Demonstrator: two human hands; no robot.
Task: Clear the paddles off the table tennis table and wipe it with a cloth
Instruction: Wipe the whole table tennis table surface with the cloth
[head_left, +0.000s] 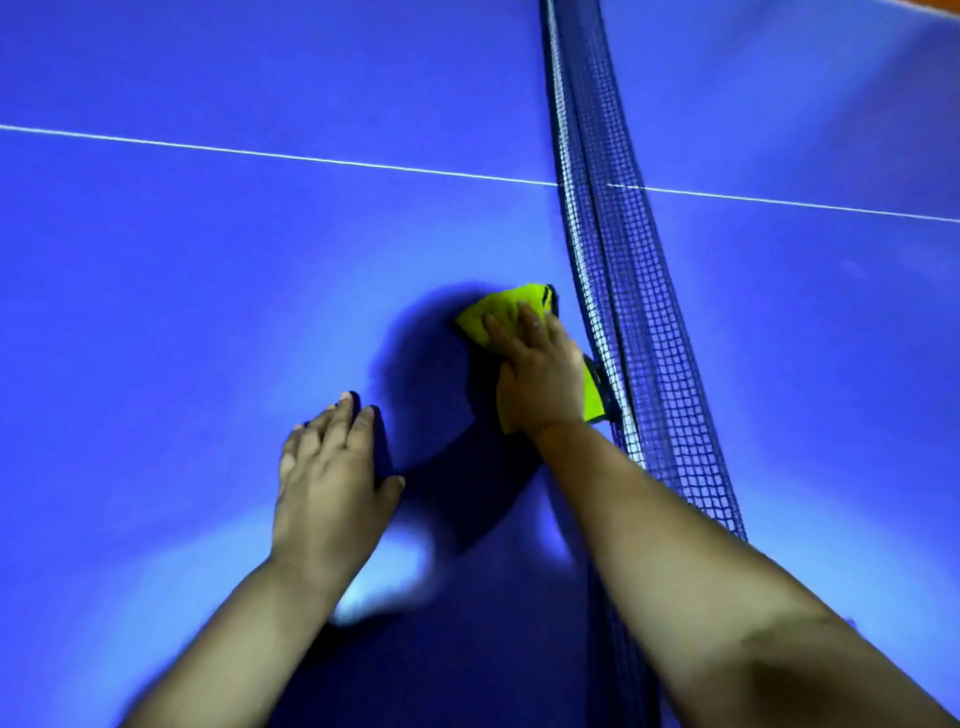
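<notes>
A blue table tennis table (208, 260) fills the view. My right hand (537, 371) lies flat with straight fingers on a bright yellow-green cloth (501, 306), pressing it onto the table right beside the net (623, 291). Part of the cloth sticks out beyond my fingertips and at the net side of my palm. My left hand (330, 478) rests open and flat on the bare table surface, to the left of and nearer than the cloth. No paddles are in view.
The dark blue mesh net runs from the top centre down to the lower right, dividing the table. A thin white centre line (260, 151) crosses the table left to right and passes under the net. My own shadow darkens the surface between my arms.
</notes>
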